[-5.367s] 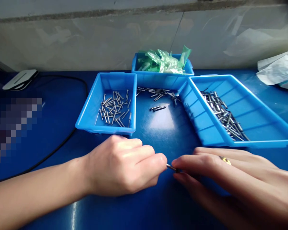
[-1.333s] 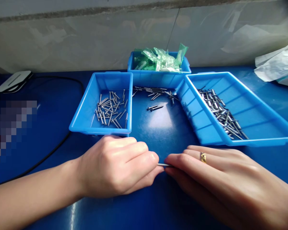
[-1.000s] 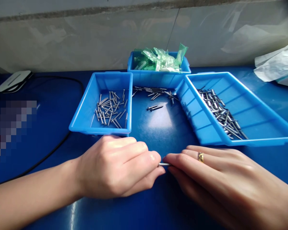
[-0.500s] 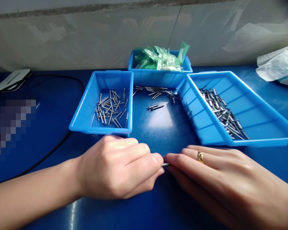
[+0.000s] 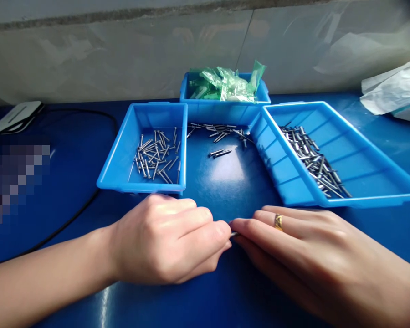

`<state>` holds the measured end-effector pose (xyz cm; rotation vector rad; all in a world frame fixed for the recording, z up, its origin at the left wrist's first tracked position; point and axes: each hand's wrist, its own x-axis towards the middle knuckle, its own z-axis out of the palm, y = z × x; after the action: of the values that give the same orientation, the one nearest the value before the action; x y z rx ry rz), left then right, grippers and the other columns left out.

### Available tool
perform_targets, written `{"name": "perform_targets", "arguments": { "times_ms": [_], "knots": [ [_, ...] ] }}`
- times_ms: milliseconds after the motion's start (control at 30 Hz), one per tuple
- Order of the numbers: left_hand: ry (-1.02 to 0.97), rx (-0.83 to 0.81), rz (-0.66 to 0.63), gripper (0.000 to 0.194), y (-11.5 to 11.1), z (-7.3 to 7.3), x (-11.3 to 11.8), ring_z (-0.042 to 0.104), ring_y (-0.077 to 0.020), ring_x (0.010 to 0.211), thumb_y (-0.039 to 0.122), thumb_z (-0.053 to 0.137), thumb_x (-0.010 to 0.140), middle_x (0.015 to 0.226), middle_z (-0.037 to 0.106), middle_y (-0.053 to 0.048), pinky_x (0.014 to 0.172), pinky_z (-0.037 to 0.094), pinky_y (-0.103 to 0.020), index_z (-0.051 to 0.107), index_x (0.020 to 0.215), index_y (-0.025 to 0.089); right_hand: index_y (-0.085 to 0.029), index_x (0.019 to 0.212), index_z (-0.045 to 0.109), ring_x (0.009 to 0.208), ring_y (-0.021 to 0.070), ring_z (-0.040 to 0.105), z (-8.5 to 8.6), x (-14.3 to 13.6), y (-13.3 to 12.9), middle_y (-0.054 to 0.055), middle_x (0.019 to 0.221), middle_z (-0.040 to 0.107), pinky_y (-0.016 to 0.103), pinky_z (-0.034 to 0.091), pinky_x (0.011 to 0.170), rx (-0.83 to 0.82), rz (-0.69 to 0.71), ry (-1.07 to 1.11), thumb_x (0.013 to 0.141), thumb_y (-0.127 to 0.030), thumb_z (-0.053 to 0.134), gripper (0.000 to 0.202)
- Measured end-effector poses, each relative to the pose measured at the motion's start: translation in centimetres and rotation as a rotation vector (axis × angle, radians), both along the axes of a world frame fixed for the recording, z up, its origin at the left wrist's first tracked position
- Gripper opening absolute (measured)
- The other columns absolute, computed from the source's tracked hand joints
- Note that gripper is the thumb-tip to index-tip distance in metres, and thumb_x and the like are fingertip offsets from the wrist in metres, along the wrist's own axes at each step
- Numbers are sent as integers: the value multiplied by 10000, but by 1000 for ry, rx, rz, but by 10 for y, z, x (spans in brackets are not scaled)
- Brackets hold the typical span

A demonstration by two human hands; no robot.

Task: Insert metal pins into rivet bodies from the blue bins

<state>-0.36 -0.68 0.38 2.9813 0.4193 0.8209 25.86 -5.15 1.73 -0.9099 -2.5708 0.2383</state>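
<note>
My left hand (image 5: 171, 241) is closed in a pinch on one end of a thin metal piece (image 5: 234, 234), and my right hand (image 5: 304, 255), with a gold ring, pinches its other end. Only a short grey stretch of the piece shows between my fingertips. Behind my left hand, a blue bin (image 5: 123, 186) holds silver screws (image 5: 153, 157). The larger blue bin (image 5: 372, 200) beyond my right hand holds metal rivets or pins (image 5: 316, 161). Between the bins, several similar pieces (image 5: 222, 130) lie on the blue table (image 5: 205, 182).
A rear blue bin (image 5: 222, 107) holds green plastic packets (image 5: 225, 82) near the wall. At the left are a white device (image 5: 17, 116) and a black cable (image 5: 75, 216). A crumpled white sheet or bag (image 5: 392, 86) lies at the back right.
The view has shifted slightly. My hands have moved a little closer together, and less of the thin metal piece shows between them.
</note>
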Motion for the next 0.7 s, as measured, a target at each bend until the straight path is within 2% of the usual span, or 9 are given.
{"name": "perform_targets", "arguments": {
  "times_ms": [200,433,700],
  "knots": [
    [-5,-1,-2,357,0,-2,0,701,-138,627,151,531,1220,802,798,19,601,575,-302,742,935,187,-208,867,675,536,137,619,-1,1,-2,-3,708,672,284,478,499,1,20,-7,1162,-4,389,459],
    [1,-10,-3,322,1,-2,0,688,-133,624,165,530,1230,800,794,20,609,564,-289,747,993,177,-216,841,664,528,134,611,-1,0,0,-1,699,673,288,454,493,26,36,-4,1183,-10,367,498],
    [1,-15,-12,334,-1,-1,0,684,-142,614,151,533,1224,799,793,14,591,561,-307,749,969,172,-203,838,674,519,130,600,-2,1,0,-14,685,645,286,456,489,22,25,-1,1180,-18,382,486]
  ]
}}
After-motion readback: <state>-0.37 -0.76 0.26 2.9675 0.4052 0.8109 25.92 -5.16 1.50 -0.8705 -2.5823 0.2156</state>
